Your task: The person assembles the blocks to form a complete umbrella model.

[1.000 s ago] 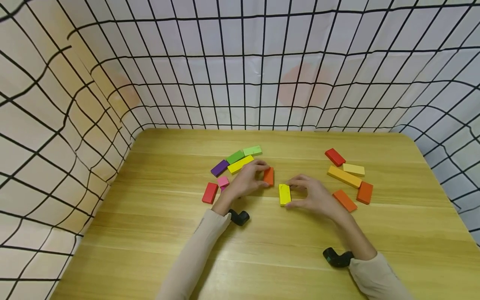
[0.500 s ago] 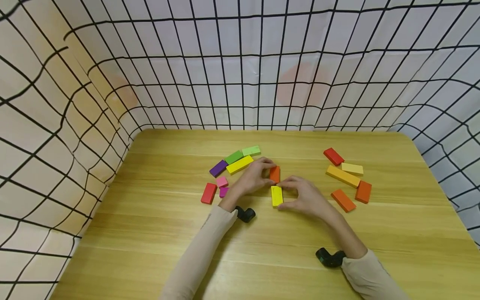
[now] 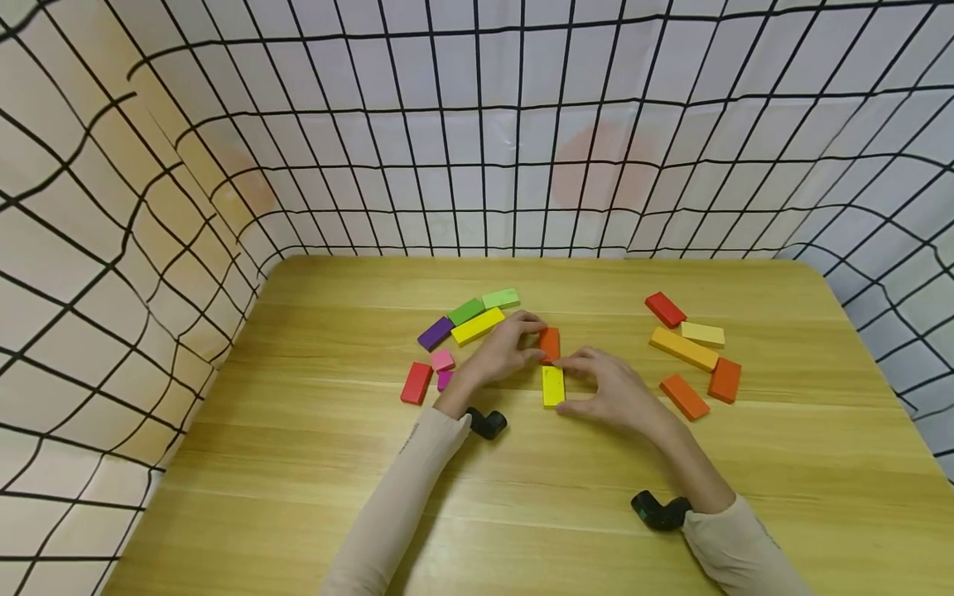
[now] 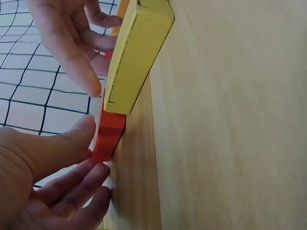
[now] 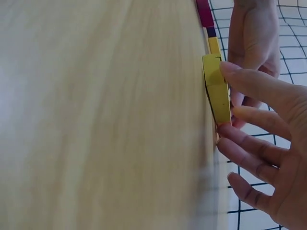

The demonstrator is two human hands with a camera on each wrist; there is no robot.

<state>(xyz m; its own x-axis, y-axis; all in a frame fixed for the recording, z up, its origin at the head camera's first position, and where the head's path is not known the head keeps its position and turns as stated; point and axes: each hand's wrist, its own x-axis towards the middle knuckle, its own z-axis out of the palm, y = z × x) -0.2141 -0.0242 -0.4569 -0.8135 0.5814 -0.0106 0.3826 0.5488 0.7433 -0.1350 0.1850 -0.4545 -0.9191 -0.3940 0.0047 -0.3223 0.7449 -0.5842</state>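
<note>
Middle pair looks about done: orange block (image 3: 550,343) far, yellow block (image 3: 553,387) near, roughly end to end on the tabletop (image 3: 566,497); fingertips hide the seam. Left hand (image 3: 501,352) pinches orange; right hand (image 3: 614,391) grips yellow, thumb near, fingertips far. Neither is let go yet. Outside the row: seven blocks at left (image 3: 477,327), five blocks at right (image 3: 683,348). Vs 1 s ago: orange further right, yellow further left, sideways gap closed.
</note>
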